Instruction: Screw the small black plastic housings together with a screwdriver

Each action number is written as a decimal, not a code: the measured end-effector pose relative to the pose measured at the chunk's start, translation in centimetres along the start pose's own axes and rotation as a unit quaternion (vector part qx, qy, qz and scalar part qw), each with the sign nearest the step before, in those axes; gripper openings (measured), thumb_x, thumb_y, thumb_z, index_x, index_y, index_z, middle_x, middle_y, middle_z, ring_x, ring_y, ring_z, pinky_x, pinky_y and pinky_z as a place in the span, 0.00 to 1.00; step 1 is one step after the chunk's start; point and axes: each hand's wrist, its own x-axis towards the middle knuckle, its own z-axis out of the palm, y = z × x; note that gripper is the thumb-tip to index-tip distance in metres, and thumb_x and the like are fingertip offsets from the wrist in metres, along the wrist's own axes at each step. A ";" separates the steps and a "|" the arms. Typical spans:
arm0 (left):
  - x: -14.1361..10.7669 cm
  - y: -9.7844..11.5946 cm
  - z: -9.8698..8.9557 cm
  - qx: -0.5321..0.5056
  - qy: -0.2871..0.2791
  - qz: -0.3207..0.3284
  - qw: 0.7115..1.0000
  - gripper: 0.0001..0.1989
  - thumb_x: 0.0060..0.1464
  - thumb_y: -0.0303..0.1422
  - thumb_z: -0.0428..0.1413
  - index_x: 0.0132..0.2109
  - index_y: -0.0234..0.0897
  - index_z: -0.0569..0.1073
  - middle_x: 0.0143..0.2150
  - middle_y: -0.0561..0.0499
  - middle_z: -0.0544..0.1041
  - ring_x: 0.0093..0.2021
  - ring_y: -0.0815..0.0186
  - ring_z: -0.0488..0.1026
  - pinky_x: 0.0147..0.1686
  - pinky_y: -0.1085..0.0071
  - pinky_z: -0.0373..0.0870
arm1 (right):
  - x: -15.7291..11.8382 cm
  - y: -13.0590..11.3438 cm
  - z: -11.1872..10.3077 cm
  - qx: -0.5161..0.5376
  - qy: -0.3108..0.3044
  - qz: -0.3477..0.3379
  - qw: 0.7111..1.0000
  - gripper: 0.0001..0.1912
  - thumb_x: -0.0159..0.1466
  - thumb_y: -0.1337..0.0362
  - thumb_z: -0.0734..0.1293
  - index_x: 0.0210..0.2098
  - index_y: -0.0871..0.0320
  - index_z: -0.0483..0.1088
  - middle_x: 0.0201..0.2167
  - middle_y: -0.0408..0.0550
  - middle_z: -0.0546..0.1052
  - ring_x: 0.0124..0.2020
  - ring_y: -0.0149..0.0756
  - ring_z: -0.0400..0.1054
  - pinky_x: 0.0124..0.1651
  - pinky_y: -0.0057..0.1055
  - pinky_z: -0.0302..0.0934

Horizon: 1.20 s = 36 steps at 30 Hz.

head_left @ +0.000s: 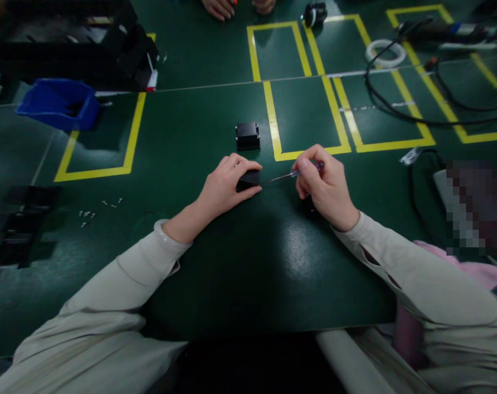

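On the green table, my left hand point(226, 183) grips a small black block point(249, 179) between thumb and fingers. My right hand point(324, 183) is closed around the clear handle of a screwdriver point(280, 177). Its thin shaft points left, and the tip meets the right side of the block near my left thumb. A second black block point(248, 135) with shiny screws at its sides sits just beyond my left hand. Under my right hand a dark object point(310, 204) is partly hidden; I cannot make out its kind.
Several loose screws point(86, 214) lie left, beside black parts point(22, 224). A blue bin point(59, 103) and a large black fixture point(71, 46) stand farther back. Black cables point(396, 109) and a white ring point(385, 53) lie right. Another person's hands point(219, 7) show at the far edge.
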 end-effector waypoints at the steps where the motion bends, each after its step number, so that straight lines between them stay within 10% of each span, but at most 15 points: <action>1: 0.0 0.0 0.0 -0.002 -0.001 -0.002 1.000 0.19 0.61 0.37 0.60 0.57 0.41 0.70 0.52 0.45 0.73 0.53 0.56 0.70 0.52 0.58 0.70 | 0.0 -0.1 0.0 -0.001 -0.002 0.000 1.000 0.15 0.71 0.50 0.63 0.33 0.54 0.65 0.14 0.33 0.60 0.13 0.24 0.56 0.17 0.28 0.47; 36: 0.0 0.0 0.0 -0.013 0.001 0.003 1.000 0.19 0.63 0.40 0.58 0.58 0.40 0.70 0.54 0.44 0.73 0.54 0.55 0.70 0.54 0.56 0.69 | 0.0 -0.1 0.1 -0.008 0.010 -0.007 1.000 0.10 0.69 0.55 0.66 0.37 0.53 0.64 0.16 0.34 0.65 0.14 0.25 0.59 0.17 0.27 0.51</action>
